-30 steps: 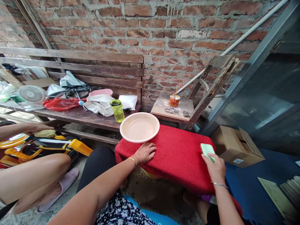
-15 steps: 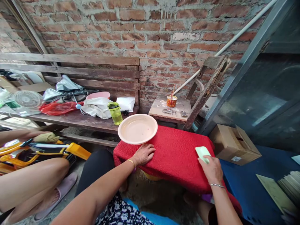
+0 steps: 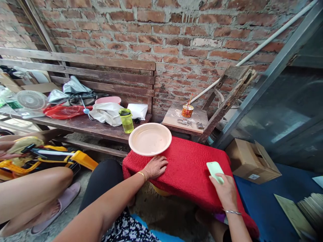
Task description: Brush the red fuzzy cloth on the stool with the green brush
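Observation:
My left hand (image 3: 156, 167) lies flat on a red cloth (image 3: 188, 161) draped over a low table, its fingers spread and holding nothing. Just beyond its fingers stands a pale pink basin (image 3: 150, 139) with some water in it. My right hand (image 3: 225, 188) is closed around the near end of a flat pale green block (image 3: 214, 170) with rounded corners, held over the right part of the cloth. Whether the block touches the cloth I cannot tell.
On the wooden bench (image 3: 75, 129) stand a green bottle (image 3: 126, 121), a white fan (image 3: 31, 99) and bags. A stool (image 3: 174, 118) bears a cup (image 3: 187, 111) and padlocks. At right is a cardboard box (image 3: 252, 161). Another person's hand (image 3: 7, 148) holds a yellowish cloth (image 3: 26, 148) at left.
My right hand has drawn slightly left and nearer to me with the pale green block. My left hand stays in place on the cloth. The other person's hand and cloth have shifted left.

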The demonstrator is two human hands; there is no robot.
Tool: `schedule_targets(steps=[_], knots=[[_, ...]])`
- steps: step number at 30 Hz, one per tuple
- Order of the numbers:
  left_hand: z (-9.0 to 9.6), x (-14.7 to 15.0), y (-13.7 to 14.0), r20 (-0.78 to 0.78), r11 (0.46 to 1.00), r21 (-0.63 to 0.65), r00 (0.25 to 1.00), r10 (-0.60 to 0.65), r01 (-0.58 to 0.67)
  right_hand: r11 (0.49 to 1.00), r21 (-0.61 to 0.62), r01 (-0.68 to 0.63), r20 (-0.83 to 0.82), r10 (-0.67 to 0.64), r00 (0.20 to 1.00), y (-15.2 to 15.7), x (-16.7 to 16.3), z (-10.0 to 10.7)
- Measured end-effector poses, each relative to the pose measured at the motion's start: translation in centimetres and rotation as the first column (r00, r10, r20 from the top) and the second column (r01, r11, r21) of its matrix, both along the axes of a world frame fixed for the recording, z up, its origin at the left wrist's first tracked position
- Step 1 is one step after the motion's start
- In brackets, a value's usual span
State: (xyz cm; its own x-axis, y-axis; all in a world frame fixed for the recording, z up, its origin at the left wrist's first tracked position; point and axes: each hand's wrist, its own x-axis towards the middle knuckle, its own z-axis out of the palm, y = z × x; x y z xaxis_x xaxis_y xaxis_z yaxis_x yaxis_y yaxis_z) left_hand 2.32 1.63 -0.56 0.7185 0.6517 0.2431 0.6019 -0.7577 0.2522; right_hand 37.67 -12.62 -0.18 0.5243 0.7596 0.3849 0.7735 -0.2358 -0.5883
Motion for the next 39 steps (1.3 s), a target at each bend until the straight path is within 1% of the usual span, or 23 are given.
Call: schedule_targets(steps=[3, 5, 6, 8, 10, 13, 15, 16, 18, 22, 24, 26, 29, 33, 37, 39], knots=[[0.0, 0.0, -0.1, 0.013, 1.0, 0.005, 1.0, 0.001, -0.001, 0.988, -0.018, -0.15, 0.012, 0.151, 0.989, 0.4, -3.0, -0.4], [-0.1, -0.1, -0.1, 0.017, 1.0, 0.009, 1.0, 0.0, 0.0, 0.981, -0.054, -0.185, 0.009, 0.185, 0.983, 0.3, -3.4, -0.7], [-0.1, -0.1, 0.0, 0.015, 1.0, 0.011, 1.0, -0.002, 0.001, 0.982, -0.066, -0.176, 0.006, 0.177, 0.984, 0.1, -3.0, -0.8], [-0.2, -0.1, 0.0, 0.007, 1.0, 0.013, 1.0, -0.004, 0.004, 0.992, -0.083, -0.096, 0.004, 0.097, 0.995, -0.6, -1.2, -0.9], [-0.2, -0.1, 0.0, 0.008, 1.0, 0.012, 1.0, -0.005, 0.005, 0.994, -0.104, 0.045, 0.004, -0.044, 0.999, -1.6, 1.3, -0.8], [-0.3, -0.1, 0.1, 0.025, 1.0, 0.007, 1.0, -0.008, 0.007, 0.963, -0.108, 0.248, -0.023, -0.252, 0.967, -3.2, 4.4, -0.4], [-0.4, -0.1, 0.2, 0.028, 1.0, 0.001, 1.0, -0.007, 0.007, 0.946, -0.07, 0.316, -0.08, -0.321, 0.944, -3.8, 4.9, 0.0], [-0.4, -0.1, 0.2, 0.027, 1.0, -0.002, 1.0, -0.005, 0.005, 0.945, -0.048, 0.323, -0.111, -0.326, 0.939, -3.9, 4.6, 0.2], [-0.5, -0.2, 0.2, 0.027, 1.0, -0.006, 1.0, -0.001, 0.001, 0.954, -0.011, 0.298, -0.157, -0.296, 0.942, -3.8, 3.2, 0.4], [-0.4, -0.2, 0.2, 0.037, 1.0, -0.011, 0.999, 0.006, -0.006, 0.986, 0.039, 0.16, -0.189, -0.15, 0.971, -3.1, -0.7, 0.5], [-0.3, -0.2, 0.2, 0.034, 1.0, -0.017, 0.999, 0.007, -0.007, 0.994, 0.049, 0.093, -0.204, -0.081, 0.976, -2.9, -2.2, 0.5], [-0.3, -0.1, 0.2, 0.029, 1.0, -0.024, 1.0, 0.007, -0.006, 0.997, 0.058, 0.059, -0.223, -0.045, 0.974, -3.1, -3.3, 0.6], [-0.4, -0.1, 0.4, 0.031, 0.999, -0.031, 1.0, 0.004, -0.003, 0.995, 0.075, 0.064, -0.259, -0.042, 0.965, -3.7, -4.1, 0.7], [-0.7, -0.1, 0.6, 0.027, 1.0, -0.019, 1.0, -0.004, 0.005, 0.993, 0.077, 0.095, -0.346, -0.063, 0.936, -4.6, -4.8, 0.9], [-1.4, -0.4, 0.8, 0.045, 1.0, -0.008, 0.999, -0.013, 0.014, 0.992, 0.044, 0.119, -0.459, -0.086, 0.884, -5.9, -6.0, 1.5], [-1.6, -0.4, 1.0, 0.046, 1.0, -0.015, 0.999, -0.011, 0.012, 0.988, 0.06, 0.145, -0.513, -0.094, 0.853, -6.6, -7.2, 1.7]])
